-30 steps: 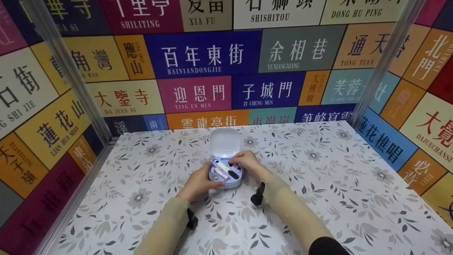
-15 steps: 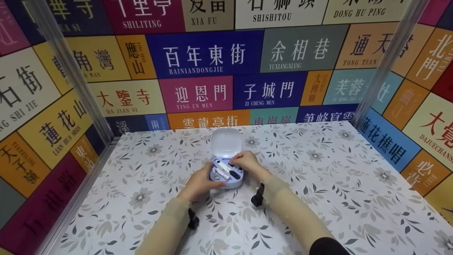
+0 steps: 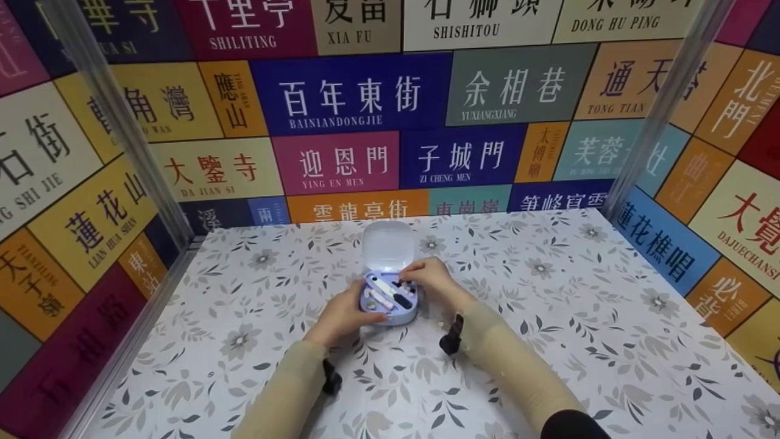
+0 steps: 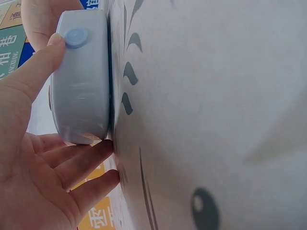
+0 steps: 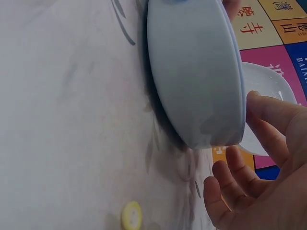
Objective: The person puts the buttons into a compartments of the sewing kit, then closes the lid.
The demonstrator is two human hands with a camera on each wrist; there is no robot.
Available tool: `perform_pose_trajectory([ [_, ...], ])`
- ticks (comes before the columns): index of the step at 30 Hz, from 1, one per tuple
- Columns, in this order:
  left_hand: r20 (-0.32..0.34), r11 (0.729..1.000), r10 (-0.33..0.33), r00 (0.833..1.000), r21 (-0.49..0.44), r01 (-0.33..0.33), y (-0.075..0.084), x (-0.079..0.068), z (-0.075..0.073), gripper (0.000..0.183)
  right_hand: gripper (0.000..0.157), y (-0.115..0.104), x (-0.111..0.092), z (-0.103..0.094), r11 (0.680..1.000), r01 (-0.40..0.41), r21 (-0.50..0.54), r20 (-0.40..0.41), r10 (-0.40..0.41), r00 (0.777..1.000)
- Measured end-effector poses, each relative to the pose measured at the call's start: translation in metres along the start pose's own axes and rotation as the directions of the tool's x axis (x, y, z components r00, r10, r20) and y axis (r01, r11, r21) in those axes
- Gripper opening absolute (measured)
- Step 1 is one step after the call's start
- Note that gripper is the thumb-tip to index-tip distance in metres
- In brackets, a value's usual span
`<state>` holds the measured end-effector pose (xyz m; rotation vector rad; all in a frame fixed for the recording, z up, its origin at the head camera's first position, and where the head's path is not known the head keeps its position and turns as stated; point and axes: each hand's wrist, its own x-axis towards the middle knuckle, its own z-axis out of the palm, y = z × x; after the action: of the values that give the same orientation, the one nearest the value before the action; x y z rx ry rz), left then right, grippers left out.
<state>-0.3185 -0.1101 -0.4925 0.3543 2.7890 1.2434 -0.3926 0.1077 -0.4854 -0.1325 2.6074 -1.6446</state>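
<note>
A pale lavender case (image 3: 399, 317) lies on the table with its rounded white lid (image 3: 388, 245) raised at the back. Inside are a white stick-like piece (image 3: 382, 285), a black-ended piece (image 3: 402, 300) and several small bits. My left hand (image 3: 338, 314) holds the case from the left, its thumb by the round front catch (image 4: 76, 38) and its fingers along the side. Over the case's right back part, the thumb and forefinger of my right hand (image 3: 431, 280) come together beside small dark bits; whether they pinch one I cannot tell. Its other fingers curl outside the wall.
A small yellow button-like disc (image 5: 131, 215) lies on the table near my right wrist. The flower-patterned tabletop (image 3: 268, 341) reaches back to walls covered in colourful sign panels (image 3: 350, 94). Clear upright posts (image 3: 661, 103) stand at the back corners.
My right hand's fingertips have shifted slightly right inside the case, showing more of the dark bits below them. My left hand and the case stay in place.
</note>
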Motion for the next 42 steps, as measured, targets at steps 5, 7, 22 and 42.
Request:
perform_pose_trajectory([
  [5,-0.001,1.0,-0.01,1.0,-0.018,0.01,0.002,-0.001,0.0,0.099,0.016,0.0,-0.006,-0.016,1.0,0.03,-0.004,0.035,-0.03,0.999],
  [7,0.0,1.0,-0.012,1.0,-0.026,0.012,0.002,-0.001,0.0,0.1,0.018,0.001,-0.009,-0.022,0.999,0.037,0.014,0.055,-0.038,0.998],
  [22,0.012,0.997,-0.056,0.998,-0.047,0.057,0.001,-0.001,0.001,0.105,0.016,0.003,-0.042,-0.052,0.983,0.068,-0.172,0.124,-0.047,0.991],
  [42,0.015,1.0,-0.021,1.0,-0.014,0.022,0.003,-0.001,0.0,0.106,0.018,0.036,-0.062,-0.067,0.976,0.066,-0.206,0.188,-0.027,0.982],
])
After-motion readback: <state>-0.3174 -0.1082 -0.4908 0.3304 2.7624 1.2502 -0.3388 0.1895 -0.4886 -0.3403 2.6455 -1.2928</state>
